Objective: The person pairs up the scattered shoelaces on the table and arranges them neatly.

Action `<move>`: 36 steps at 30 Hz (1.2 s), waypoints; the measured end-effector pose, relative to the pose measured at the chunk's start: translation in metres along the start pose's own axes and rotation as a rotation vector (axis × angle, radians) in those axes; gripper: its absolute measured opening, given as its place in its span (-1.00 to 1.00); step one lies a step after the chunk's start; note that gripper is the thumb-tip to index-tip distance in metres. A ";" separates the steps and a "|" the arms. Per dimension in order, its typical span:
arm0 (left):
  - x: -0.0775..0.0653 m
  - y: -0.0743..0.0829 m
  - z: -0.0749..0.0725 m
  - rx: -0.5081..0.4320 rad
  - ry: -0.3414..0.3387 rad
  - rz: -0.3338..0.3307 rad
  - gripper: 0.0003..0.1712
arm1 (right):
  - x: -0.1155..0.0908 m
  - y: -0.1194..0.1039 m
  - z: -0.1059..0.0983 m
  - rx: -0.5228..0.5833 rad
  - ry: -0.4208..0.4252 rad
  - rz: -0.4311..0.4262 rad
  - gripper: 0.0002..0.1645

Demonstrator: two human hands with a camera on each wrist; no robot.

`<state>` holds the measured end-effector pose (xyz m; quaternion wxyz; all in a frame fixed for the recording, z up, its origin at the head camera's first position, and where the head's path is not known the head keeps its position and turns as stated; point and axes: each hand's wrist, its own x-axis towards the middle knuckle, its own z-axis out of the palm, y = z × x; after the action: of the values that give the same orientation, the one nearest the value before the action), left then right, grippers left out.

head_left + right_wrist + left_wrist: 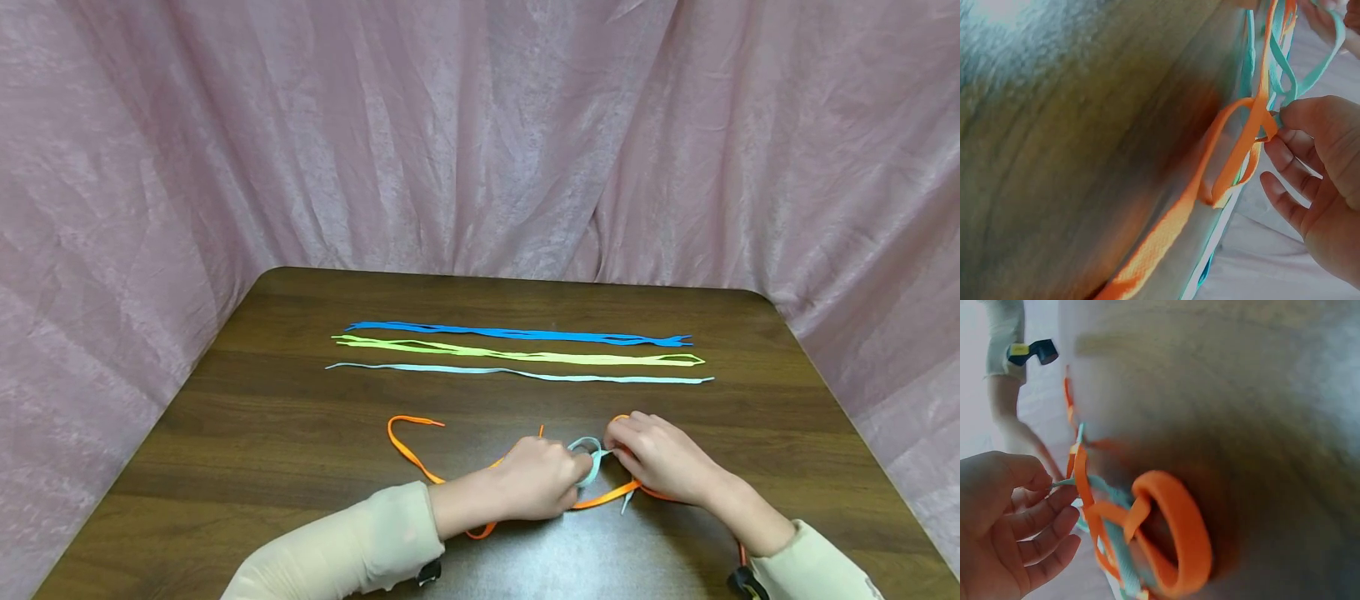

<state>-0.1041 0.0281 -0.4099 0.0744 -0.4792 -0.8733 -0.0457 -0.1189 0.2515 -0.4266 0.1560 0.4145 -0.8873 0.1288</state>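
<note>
Pink curtain: behind the brown surface.
Straight laces: mid-frame, running left to right, apparently unused.
Orange lace: lower middle, long axis left to right, left tip bent rightward.
Left hand: pinching the mint lace.
Looped mint: crossed with orange, tail pointing downward; knot seems begun, tightening left.
Right hand: pinching mint, seemingly orange too, beside their crossing.

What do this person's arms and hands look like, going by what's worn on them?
The left hand and right hand wear no gloves. The left sleeve and right sleeve are long, pale creamy green. A small black device sits near each wrist: the left device is partly hidden; the right device shows a yellow patch.
</note>
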 end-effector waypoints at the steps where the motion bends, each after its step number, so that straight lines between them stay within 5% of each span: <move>1: -0.002 -0.002 -0.002 -0.017 0.006 -0.004 -0.79 | 0.000 0.000 -0.001 0.001 0.001 0.002 -0.76; 9: -0.022 -0.023 -0.022 -0.131 0.065 -0.084 -0.84 | -0.003 0.005 -0.010 0.000 0.024 0.003 -0.78; 16: -0.045 -0.045 -0.032 -0.203 0.084 -0.164 -0.88 | -0.009 0.011 -0.020 0.018 0.000 0.113 -0.74; 23: -0.068 -0.066 -0.034 -0.277 0.054 -0.233 -0.88 | -0.014 0.016 -0.025 0.051 0.002 0.183 -0.75; 36: -0.103 -0.107 -0.032 -0.278 0.079 -0.367 -0.88 | -0.023 0.027 -0.031 0.089 0.007 0.274 -0.76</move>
<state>-0.1367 -0.1198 -0.3968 0.0325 -0.3160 -0.9275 -0.1970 -0.1206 0.2950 -0.4098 0.1214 0.2955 -0.9284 0.1896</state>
